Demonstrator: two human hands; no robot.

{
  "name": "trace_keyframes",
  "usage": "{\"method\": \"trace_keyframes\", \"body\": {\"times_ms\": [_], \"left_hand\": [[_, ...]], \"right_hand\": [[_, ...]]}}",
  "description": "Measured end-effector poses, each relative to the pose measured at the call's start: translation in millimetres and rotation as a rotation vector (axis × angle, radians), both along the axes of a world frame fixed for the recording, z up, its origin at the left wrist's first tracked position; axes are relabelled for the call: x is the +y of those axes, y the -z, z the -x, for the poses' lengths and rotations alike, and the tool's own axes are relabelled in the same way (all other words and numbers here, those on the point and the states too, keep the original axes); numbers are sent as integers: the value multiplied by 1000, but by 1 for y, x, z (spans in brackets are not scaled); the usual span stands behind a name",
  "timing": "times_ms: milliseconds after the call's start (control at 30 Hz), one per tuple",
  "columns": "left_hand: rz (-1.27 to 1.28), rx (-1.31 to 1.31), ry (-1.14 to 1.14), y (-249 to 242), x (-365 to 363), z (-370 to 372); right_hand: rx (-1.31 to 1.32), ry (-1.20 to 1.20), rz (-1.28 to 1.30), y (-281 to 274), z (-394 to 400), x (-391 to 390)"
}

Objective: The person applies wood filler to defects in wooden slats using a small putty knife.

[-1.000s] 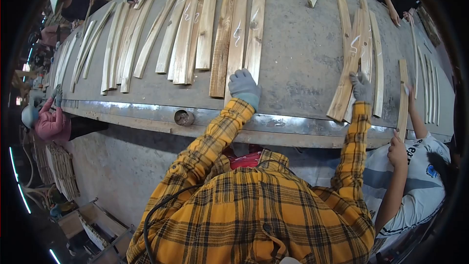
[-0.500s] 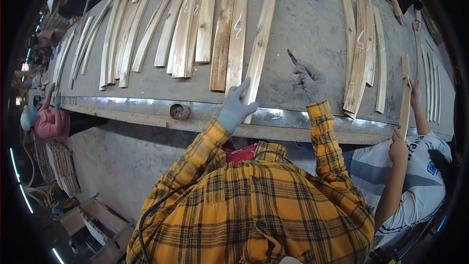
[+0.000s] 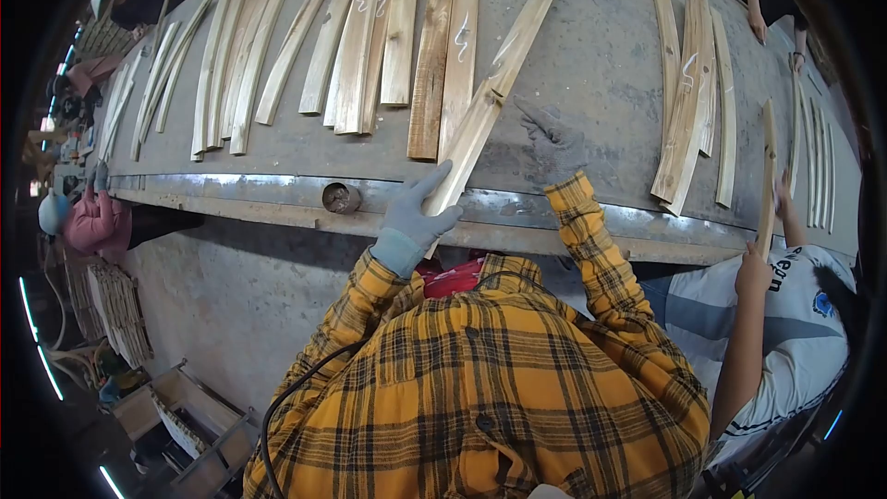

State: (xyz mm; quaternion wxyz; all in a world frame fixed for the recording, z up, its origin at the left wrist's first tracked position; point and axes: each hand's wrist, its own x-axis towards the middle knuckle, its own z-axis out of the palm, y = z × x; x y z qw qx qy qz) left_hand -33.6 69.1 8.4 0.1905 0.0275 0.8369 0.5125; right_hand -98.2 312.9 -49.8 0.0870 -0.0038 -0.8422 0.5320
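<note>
My left hand (image 3: 418,220), in a grey glove, grips the near end of a light wooden board (image 3: 494,97) that lies slanted up to the right on the grey table (image 3: 591,65). My right hand (image 3: 552,143), in a dark grey glove, is to the right of the board, over the table. It blends into the tabletop and is blurred, so its fingers and anything in them are hard to make out. Just left of the held board lies a board with a chalk mark (image 3: 461,37), beside a browner board (image 3: 431,65).
More boards (image 3: 346,55) lie in a row at the left, and another group (image 3: 688,102) at the right. A small round can (image 3: 341,198) stands at the metal table edge. A co-worker in a white shirt (image 3: 785,314) holds a board at the right; other people stand around the table.
My left hand has moved left and slightly down with the board's near end, and the board now slants more. My right hand has shifted left; the dark thin tool seen in it before is no longer distinct.
</note>
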Motion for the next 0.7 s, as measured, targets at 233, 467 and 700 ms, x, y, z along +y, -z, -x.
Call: {"method": "trace_keyframes", "body": {"times_ms": [233, 467, 700], "left_hand": [[166, 62, 55, -12, -8, 5], [364, 165, 95, -22, -17, 8], [587, 205, 144, -29, -23, 10]], "right_hand": [[45, 7, -503, -15, -11, -13], [68, -81, -674, -11, -2, -11], [-19, -97, -241, -9, -6, -20]]}}
